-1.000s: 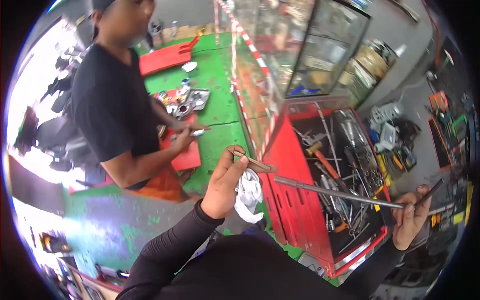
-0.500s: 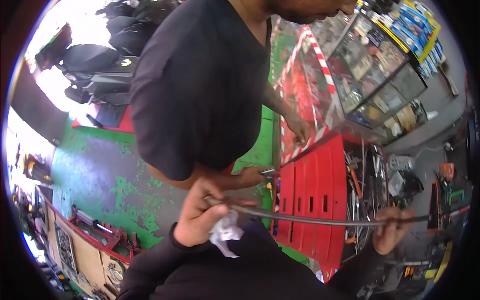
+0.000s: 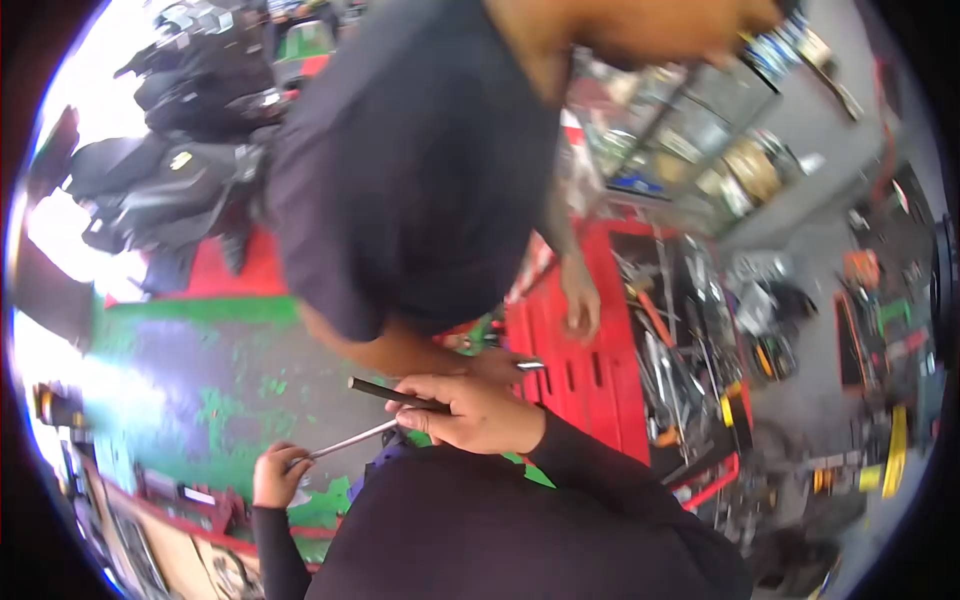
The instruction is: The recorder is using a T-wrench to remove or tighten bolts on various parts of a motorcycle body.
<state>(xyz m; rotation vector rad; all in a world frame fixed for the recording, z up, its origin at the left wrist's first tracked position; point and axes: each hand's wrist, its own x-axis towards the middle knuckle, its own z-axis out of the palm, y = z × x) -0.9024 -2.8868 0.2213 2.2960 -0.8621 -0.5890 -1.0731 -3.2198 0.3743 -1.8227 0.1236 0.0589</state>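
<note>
Low on the left, my left hand [image 3: 278,475] is closed around one end of a thin silver rod [image 3: 350,440]. The rod slants up to my right hand [image 3: 470,412], which is in front of my body. That hand grips a thicker dark rod [image 3: 372,388], its blunt end sticking out to the left past my fingers. Whether the two rods are joined is hidden by my right hand. Just beyond my right hand, a co-worker's hand [image 3: 495,367] holds a small shiny metal piece [image 3: 530,366].
The co-worker in a dark shirt [image 3: 420,180] stands close ahead; their other hand [image 3: 580,310] hangs by a red tool cabinet [image 3: 560,340]. Wrenches and other tools [image 3: 665,380] fill its top. Motorcycles [image 3: 180,180] are at the far left, a glass display case [image 3: 690,130] at the far right.
My right hand has swung from the far right to the middle, and my left hand has moved left and down. The white crumpled piece at my left hand is out of sight. The view has shifted.
</note>
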